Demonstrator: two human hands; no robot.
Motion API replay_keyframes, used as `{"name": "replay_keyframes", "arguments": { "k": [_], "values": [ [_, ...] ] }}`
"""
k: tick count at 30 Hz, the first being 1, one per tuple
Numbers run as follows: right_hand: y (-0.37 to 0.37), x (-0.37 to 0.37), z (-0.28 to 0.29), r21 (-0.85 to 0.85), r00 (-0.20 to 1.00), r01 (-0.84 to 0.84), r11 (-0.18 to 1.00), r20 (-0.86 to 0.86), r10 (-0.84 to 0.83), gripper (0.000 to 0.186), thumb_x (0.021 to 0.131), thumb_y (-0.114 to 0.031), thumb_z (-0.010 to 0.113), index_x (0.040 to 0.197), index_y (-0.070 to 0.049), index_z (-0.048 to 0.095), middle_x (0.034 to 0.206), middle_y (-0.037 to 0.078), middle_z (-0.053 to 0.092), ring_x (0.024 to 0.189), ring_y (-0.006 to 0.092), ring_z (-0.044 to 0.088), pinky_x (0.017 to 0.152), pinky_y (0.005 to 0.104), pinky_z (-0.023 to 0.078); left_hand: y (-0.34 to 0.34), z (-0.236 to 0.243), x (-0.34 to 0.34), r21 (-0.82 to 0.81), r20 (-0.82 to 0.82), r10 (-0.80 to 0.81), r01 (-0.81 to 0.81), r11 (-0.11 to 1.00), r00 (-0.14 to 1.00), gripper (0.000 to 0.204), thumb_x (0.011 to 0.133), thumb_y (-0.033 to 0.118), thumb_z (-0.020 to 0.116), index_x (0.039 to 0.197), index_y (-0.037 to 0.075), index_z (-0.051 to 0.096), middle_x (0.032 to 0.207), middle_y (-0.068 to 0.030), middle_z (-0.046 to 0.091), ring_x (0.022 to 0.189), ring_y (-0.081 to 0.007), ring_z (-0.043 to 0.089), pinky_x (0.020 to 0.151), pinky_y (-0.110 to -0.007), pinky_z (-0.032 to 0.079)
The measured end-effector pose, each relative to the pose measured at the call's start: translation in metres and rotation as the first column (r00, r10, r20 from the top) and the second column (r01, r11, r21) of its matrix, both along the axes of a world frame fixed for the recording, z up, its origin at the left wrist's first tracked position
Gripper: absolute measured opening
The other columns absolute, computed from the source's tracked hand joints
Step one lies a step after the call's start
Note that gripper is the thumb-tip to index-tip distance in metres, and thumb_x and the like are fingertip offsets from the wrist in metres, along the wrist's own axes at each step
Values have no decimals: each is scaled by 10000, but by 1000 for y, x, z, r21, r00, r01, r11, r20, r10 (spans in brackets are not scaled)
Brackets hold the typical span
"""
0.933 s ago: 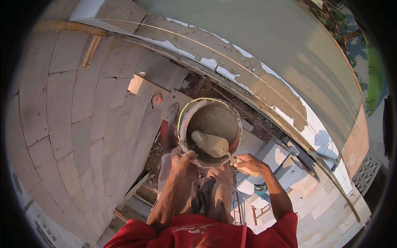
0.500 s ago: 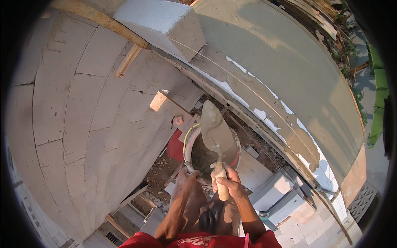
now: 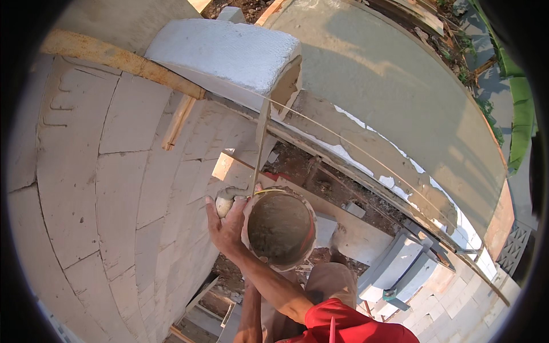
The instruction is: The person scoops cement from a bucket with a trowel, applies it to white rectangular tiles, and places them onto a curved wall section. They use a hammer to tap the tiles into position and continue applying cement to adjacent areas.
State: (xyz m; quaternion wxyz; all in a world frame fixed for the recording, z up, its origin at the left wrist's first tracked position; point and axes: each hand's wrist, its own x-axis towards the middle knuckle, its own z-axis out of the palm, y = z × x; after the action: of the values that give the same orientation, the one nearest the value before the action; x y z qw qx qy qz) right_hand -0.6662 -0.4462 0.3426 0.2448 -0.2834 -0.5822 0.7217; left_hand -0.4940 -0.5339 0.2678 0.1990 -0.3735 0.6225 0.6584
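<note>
My right hand (image 3: 229, 227) is closed around the pale handle of a trowel (image 3: 262, 128). The trowel's blade is seen nearly edge-on, pointing up toward the end of a white block (image 3: 223, 51); whether it touches is unclear. Grey mortar (image 3: 287, 80) coats part of that block's end face. Below the trowel stands a round bucket (image 3: 286, 265) with wet mortar (image 3: 277, 226) inside. My left forearm (image 3: 250, 306) passes beneath my right forearm beside the bucket, hiding most of the left hand and its grip.
Along the ledge, a taut string (image 3: 354, 146) runs over a mortar bed (image 3: 380, 151). A tall block wall (image 3: 77, 171) rises at left, with a wooden plank (image 3: 126, 63) across its top. Cut blocks (image 3: 392, 266) lie at lower right, beside a board (image 3: 366, 243). A grey slab (image 3: 394, 74) stretches beyond the ledge.
My right hand has carried the trowel left and up from above the bucket, turning its blade edge-on. Mortar now shows on the white block's end face. My left hand has become hidden.
</note>
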Motion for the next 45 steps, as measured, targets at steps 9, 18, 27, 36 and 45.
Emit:
{"name": "replay_keyframes", "arguments": {
  "k": [9, 18, 27, 36, 45],
  "values": [
    [50, -73, -1, -124, 954, 211, 970, 240, -177, 425, 1033, -155, 594, 1256, 62, 305, 1049, 227, 514, 946, 304, 568, 858, 447, 478, -14, -8, -9, -3, 33, -50, 51, 999, 998, 144, 865, 9, 758, 976, -10, 668, 897, -38, 696, 742, -114, 638, 656, -280, 529],
    [-8, 72, 3, -471, 988, -108, 875, 50, 149, 463, 1015, -137, 625, 1334, 22, 330, 1018, 150, 530, 881, 222, 578, 762, 400, 504, 3, -2, -5, 48, 17, -59, 58, 997, 998, 141, 857, 0, 756, 960, 1, 661, 872, -29, 687, 721, -107, 628, 625, -264, 506],
    [128, -21, -54, -460, 253, -881, 110, -654, -713, 606, 1091, -519, 394, 1411, -6, 430, 718, 65, 509, 494, 110, 534, 398, 257, 528, 19, -17, 10, -19, 112, -302, 306, 952, 947, 158, 818, -51, 727, 918, 38, 643, 798, -6, 650, 681, -111, 620, 567, -262, 472],
    [48, 172, -23, -855, 893, -432, -288, -451, 1, 555, 1041, -543, 515, 1119, 5, 554, 698, 69, 536, 424, 111, 496, 332, 263, 427, 16, -13, 4, -25, 116, -404, 409, 912, 907, 186, 810, -24, 717, 970, 5, 625, 857, -36, 655, 720, -126, 640, 584, -279, 505],
    [192, 331, -33, -339, 409, -700, 629, 532, 741, 461, 1062, -431, 508, 1159, 15, 578, 847, 207, 637, 659, 281, 663, 564, 399, 528, 50, -38, 3, -73, 156, -538, 553, 830, 829, 290, 805, -36, 708, 1070, -53, 591, 1009, -110, 644, 846, -190, 648, 682, -323, 551]
  ]
}}
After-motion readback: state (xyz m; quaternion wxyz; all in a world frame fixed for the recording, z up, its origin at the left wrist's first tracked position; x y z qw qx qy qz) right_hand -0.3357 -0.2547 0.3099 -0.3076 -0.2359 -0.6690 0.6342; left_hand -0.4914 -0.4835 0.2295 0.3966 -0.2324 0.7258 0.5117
